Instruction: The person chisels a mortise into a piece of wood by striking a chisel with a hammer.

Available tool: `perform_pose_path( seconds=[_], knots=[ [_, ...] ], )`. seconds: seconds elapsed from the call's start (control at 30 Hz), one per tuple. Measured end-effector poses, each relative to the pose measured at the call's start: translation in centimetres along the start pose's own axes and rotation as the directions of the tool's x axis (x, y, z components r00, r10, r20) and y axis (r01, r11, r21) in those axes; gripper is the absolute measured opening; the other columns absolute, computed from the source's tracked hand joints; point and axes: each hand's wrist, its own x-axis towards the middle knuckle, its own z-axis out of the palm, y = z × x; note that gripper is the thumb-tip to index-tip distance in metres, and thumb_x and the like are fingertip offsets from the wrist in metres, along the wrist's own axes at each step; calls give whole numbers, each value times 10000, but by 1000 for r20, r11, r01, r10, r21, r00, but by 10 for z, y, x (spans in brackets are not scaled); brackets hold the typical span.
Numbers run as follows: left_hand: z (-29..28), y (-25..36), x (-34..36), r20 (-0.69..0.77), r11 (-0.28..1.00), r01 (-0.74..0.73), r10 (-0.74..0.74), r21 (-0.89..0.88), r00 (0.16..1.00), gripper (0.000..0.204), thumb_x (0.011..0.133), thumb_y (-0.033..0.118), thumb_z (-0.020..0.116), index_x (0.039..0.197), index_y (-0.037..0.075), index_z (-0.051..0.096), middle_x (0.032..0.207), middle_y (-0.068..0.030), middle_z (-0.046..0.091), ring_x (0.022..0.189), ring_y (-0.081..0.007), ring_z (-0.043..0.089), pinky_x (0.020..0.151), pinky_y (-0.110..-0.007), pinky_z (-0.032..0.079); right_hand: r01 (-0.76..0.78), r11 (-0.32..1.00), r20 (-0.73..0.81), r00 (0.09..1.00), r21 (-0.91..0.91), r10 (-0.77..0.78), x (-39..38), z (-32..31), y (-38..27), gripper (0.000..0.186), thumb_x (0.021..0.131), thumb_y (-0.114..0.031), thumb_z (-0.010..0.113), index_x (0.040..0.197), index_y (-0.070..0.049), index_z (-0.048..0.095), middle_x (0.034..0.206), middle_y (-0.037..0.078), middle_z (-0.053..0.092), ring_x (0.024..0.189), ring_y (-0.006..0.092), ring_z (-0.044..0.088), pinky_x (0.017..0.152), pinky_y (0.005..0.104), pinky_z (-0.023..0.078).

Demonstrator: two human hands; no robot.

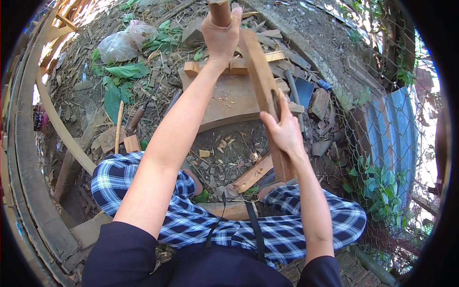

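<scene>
High in the view, my left hand (pixel 222 40) is wrapped round a thick brown wooden piece (pixel 220 13), which the frame's top edge cuts off. My right hand (pixel 286 128) grips a long wooden bar (pixel 260 71) with a slot cut in it, thumb on one side and fingers on the other. The bar slants from the top middle down toward my right shin. Beneath it lies a broad wooden board (pixel 229 98) with a curved near edge and shavings on top. A wood strip (pixel 237 68) crosses the board's far part. A short wood piece with holes (pixel 253 174) rests on the ground between my legs.
Wood scraps and leaves litter the ground. A clear plastic bag (pixel 126 42) lies at the far left, and a dark-handled tool (pixel 136 118) nearer. Curved timber (pixel 62 126) stands at the left. A wire fence (pixel 366 129) and blue corrugated sheet (pixel 392 138) bound the right.
</scene>
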Motion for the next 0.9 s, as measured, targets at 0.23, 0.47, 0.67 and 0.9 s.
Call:
perform_pose_path(
  seconds=[0.23,0.47,0.67,0.9],
  knots=[
    [-14,11,1,-15,974,184,-188,-130,982,269,969,164,706,741,124,568,619,52,533,499,-28,473,458,-224,365,-26,996,32,999,-81,29,-9,15,2,899,893,-404,654,1614,-245,141,959,337,703,925,545,672,867,582,532],
    [-16,11,7,3,894,187,-204,-408,979,197,902,100,772,853,45,589,604,-6,531,466,-88,468,440,-254,398,-57,995,39,997,-82,60,-7,11,3,888,878,-423,646,1606,-239,173,968,333,702,956,536,673,892,577,525],
    [5,24,-3,-290,999,36,-41,-20,956,254,913,146,760,801,49,554,618,-11,553,491,-97,525,440,-246,423,-48,998,51,997,-50,51,-6,15,1,880,873,-413,646,1600,-211,194,994,325,705,966,535,671,896,577,527],
    [28,25,-22,-178,951,-207,249,228,952,198,883,159,777,818,67,614,691,-18,620,603,-94,577,552,-292,454,-50,996,45,998,-79,54,-8,17,0,881,885,-414,649,1599,-209,175,986,328,702,965,535,671,893,580,527]
  ],
)
